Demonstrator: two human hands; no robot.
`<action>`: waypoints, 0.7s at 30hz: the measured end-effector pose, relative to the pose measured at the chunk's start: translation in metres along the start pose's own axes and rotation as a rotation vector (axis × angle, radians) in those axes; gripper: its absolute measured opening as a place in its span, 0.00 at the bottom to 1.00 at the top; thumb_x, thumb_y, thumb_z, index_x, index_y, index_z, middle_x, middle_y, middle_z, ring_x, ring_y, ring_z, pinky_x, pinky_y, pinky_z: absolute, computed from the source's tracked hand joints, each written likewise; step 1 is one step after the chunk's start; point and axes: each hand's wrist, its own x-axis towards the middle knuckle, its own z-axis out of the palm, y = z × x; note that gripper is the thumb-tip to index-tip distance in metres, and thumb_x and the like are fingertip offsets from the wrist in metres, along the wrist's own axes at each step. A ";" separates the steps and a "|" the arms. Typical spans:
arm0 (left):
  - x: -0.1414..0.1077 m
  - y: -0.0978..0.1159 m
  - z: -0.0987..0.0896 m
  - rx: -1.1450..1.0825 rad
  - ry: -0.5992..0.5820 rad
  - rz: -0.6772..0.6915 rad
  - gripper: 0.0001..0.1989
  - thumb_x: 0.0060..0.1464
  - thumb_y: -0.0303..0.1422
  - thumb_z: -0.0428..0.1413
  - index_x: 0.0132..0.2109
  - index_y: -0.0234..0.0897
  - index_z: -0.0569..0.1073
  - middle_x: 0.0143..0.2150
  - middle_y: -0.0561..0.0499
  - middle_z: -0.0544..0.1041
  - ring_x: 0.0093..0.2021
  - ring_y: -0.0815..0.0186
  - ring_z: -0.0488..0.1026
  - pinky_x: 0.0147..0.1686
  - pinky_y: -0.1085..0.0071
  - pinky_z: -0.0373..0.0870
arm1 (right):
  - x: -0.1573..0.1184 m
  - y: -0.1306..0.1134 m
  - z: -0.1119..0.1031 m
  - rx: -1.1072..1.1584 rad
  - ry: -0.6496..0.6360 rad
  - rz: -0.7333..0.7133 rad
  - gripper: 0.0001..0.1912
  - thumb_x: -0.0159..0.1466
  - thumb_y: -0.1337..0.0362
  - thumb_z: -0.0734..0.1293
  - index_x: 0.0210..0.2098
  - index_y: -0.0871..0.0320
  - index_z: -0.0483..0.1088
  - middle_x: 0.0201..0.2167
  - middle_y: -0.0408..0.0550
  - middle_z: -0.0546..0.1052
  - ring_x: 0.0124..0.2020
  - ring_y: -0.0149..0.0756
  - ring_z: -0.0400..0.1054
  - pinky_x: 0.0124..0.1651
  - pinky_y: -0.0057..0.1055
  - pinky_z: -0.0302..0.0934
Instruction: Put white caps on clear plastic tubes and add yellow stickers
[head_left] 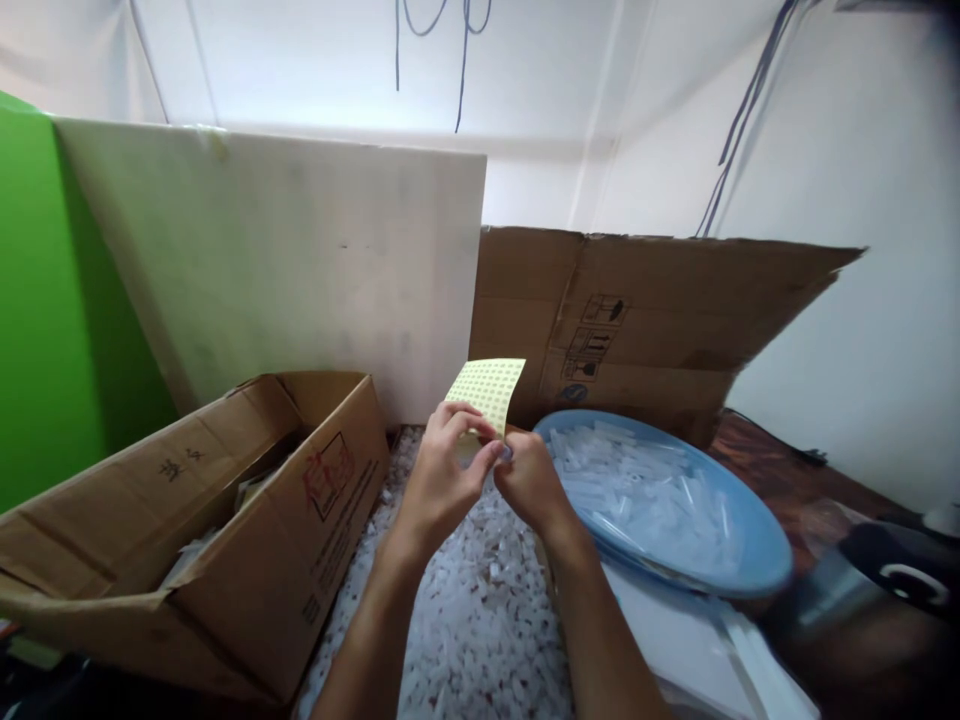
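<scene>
Yellow sheet — your left hand pinches its near edge; your right hand curls, grip unclear, near the left rim of the basin.

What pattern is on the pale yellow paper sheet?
The pale yellow paper sheet has rows of small greyish marks, best seen in the head view.

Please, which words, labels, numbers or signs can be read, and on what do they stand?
No word or number is clearly readable.
Brown cardboard sheet: umbrella sign, arrow sign, glass sign; blue round mark blurred.
Cardboard box: handwritten characters, red framed mark and small print, too blurred.
Yellow sheet: rows of marks, too small.
Black object, right: white curved mark, no text readable.
</scene>
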 end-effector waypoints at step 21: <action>-0.002 0.007 0.007 -0.431 -0.109 -0.412 0.17 0.55 0.44 0.66 0.36 0.34 0.75 0.24 0.56 0.72 0.21 0.75 0.60 0.22 0.78 0.54 | 0.000 -0.011 -0.002 0.159 0.021 -0.049 0.12 0.58 0.74 0.61 0.23 0.61 0.73 0.24 0.47 0.77 0.28 0.36 0.71 0.31 0.26 0.57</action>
